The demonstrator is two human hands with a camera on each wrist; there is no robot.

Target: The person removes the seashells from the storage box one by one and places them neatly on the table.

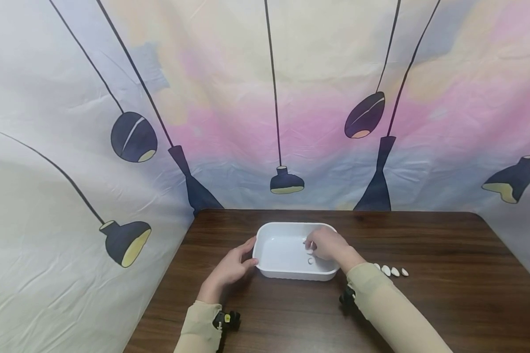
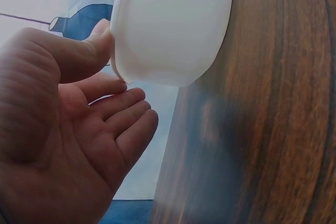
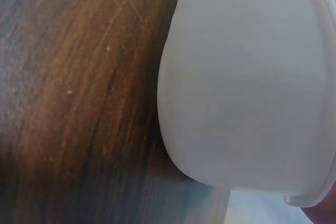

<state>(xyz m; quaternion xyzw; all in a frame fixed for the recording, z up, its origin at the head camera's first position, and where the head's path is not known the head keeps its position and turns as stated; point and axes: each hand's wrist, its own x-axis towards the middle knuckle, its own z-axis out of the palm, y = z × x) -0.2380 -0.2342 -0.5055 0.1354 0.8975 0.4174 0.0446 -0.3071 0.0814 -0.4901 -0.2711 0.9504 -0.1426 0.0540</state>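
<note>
A white rectangular dish (image 1: 282,272) stands on the table. At its left end, my left hand (image 1: 229,267) holds the rim between the thumb and fingers. In the left wrist view, the thumb of the left hand (image 2: 79,108) lies against the rim of the dish (image 2: 173,30), and the other fingers stay loosely bent. My right hand (image 1: 329,243) reaches over the right end into the dish, fingers curled down, with a small white pebble (image 1: 309,252) at the fingertips. Just below it, another small pale piece (image 1: 310,261) lies on the dish floor.
Several white pebbles (image 1: 395,271) lie in a row on the brown wooden table (image 1: 446,304), right of the dish and partly hidden by the right sleeve. A cloth backdrop (image 1: 247,98) printed with hanging lamps rises behind the table's far edge.
</note>
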